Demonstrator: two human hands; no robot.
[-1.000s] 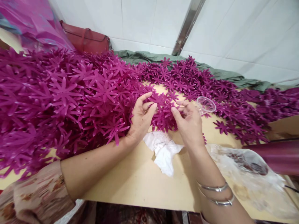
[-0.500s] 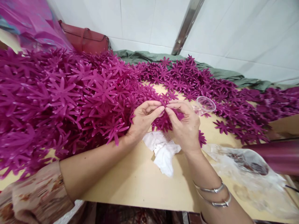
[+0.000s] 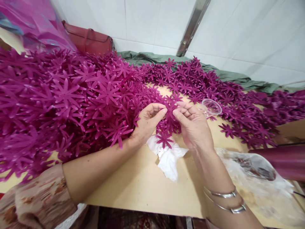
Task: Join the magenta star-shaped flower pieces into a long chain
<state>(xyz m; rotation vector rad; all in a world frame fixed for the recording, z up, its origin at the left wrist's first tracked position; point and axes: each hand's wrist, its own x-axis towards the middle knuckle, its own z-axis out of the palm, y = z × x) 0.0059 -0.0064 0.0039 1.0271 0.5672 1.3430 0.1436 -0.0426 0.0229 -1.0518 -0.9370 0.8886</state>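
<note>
Between my two hands is a magenta artificial flower piece (image 3: 170, 109) with narrow, finger-like petals. My left hand (image 3: 150, 119) pinches its left side between thumb and fingertips. On the other side, my right hand (image 3: 194, 122) has its thumb and fingers closed on the petals. More magenta flowers (image 3: 165, 140) lie just below the fingertips, one over a crumpled white tissue (image 3: 169, 163). A large heap of the same flower pieces (image 3: 66, 95) rises beside my left hand and forearm.
A clear plastic cup (image 3: 211, 107) lies right of my right hand. More flower pieces (image 3: 202, 82) spread along the back by a green cloth (image 3: 152, 58). A clear plastic bag (image 3: 252, 178) is at the right, a red handbag (image 3: 89, 39) at the back left, against a white tiled wall (image 3: 143, 19).
My right hand has moved a little to the right, away from my left. The flower piece between them now shows its spread petals, and a flower shows over the tissue.
</note>
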